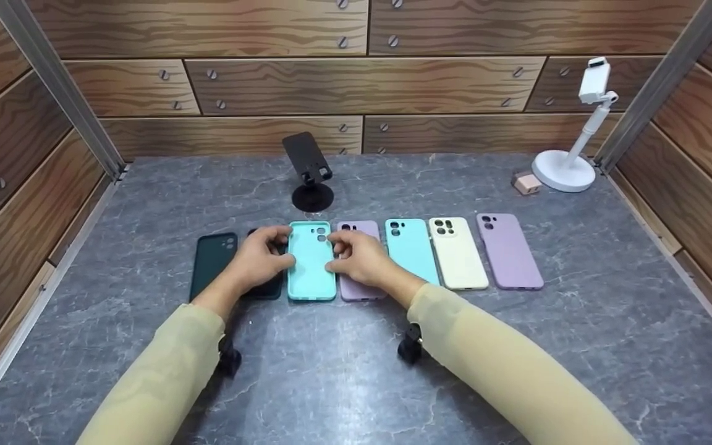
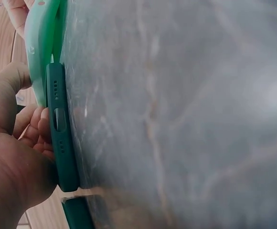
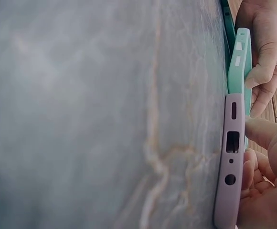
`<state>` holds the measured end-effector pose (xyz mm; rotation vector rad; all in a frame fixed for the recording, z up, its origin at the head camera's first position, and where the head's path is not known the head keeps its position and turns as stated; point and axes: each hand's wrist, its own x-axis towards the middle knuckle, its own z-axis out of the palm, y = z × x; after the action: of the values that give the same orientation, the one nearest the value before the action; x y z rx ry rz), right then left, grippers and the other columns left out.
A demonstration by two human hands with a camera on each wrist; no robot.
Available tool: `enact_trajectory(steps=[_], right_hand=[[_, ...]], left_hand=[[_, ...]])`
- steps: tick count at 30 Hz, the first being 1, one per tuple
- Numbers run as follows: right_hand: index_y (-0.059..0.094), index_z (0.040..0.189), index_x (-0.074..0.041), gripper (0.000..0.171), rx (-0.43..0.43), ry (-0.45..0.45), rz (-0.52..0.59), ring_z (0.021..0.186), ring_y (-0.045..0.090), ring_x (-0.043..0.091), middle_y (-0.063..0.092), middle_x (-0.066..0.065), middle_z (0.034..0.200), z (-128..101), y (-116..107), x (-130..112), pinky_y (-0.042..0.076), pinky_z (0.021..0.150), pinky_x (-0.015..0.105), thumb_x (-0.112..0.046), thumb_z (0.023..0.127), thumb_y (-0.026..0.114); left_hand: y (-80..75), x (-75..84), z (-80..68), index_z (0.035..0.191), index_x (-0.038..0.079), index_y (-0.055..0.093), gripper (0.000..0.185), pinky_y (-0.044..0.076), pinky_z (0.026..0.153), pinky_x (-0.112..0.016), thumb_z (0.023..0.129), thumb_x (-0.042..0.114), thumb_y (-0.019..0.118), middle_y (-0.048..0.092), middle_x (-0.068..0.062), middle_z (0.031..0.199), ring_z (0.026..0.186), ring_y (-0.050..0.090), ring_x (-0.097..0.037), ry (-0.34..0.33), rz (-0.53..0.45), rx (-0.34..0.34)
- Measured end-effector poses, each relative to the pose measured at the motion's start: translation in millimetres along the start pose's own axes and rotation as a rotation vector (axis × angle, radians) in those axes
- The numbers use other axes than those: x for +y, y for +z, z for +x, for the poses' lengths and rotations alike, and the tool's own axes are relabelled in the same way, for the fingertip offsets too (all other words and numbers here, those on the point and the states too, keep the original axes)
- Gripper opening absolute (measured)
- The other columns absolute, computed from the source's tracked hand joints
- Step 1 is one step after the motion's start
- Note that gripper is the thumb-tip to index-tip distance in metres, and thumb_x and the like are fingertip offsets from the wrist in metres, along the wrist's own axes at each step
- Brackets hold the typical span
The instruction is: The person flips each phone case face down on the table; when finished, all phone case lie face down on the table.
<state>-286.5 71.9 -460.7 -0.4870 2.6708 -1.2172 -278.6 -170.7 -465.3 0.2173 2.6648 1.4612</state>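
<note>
A turquoise phone case [image 1: 311, 272] lies between my hands, its hollow inner side facing up and its camera cutouts at the upper right. My left hand [image 1: 258, 258] pinches its left edge with thumb and fingers, partly covering a dark green case [image 1: 269, 287] beneath. At the opposite edge my right hand [image 1: 363, 258] pinches with thumb and fingertips, above a purple case [image 1: 361, 293]. In the left wrist view the turquoise case [image 2: 37, 52] stands slightly higher than the dark green case [image 2: 63, 138]. The right wrist view shows the purple case's [image 3: 230, 195] port end near my right fingers.
Another dark green case [image 1: 212, 262] lies at the row's left end. To the right lie a second turquoise case [image 1: 410, 247], a cream case [image 1: 460, 256] and a purple case [image 1: 510, 253]. Behind stand a black phone stand [image 1: 311, 196], a small charger [image 1: 526, 183] and a white stand [image 1: 563, 172].
</note>
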Motion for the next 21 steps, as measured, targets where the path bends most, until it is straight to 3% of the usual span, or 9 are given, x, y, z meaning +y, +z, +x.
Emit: enact_trajectory(steps=[13, 21], right_hand=[[0.068, 0.139, -0.005, 0.05, -0.026, -0.019, -0.094, 0.092, 0.057, 0.017, 0.065, 0.005, 0.111, -3, -1, -5, 0.05, 0.085, 0.034, -0.016, 0.094, 0.084], [0.069, 0.141, -0.009, 0.052, -0.02, -0.048, -0.157, 0.096, 0.058, 0.02, 0.066, 0.007, 0.117, -6, 0, -7, 0.05, 0.087, 0.037, -0.02, 0.093, 0.085]], left_hand=[[-13.3, 19.1, 1.7, 0.152, 0.004, 0.055, 0.061, 0.048, 0.104, -0.049, 0.093, 0.012, 0.071, 0.056, -0.02, 0.144, 0.125, 0.055, -0.036, -0.009, 0.103, -0.083], [-15.1, 28.8, 0.7, 0.151, 0.005, 0.057, 0.061, 0.052, 0.097, -0.048, 0.092, 0.011, 0.072, 0.056, -0.018, 0.143, 0.118, 0.06, -0.034, 0.05, 0.165, -0.081]])
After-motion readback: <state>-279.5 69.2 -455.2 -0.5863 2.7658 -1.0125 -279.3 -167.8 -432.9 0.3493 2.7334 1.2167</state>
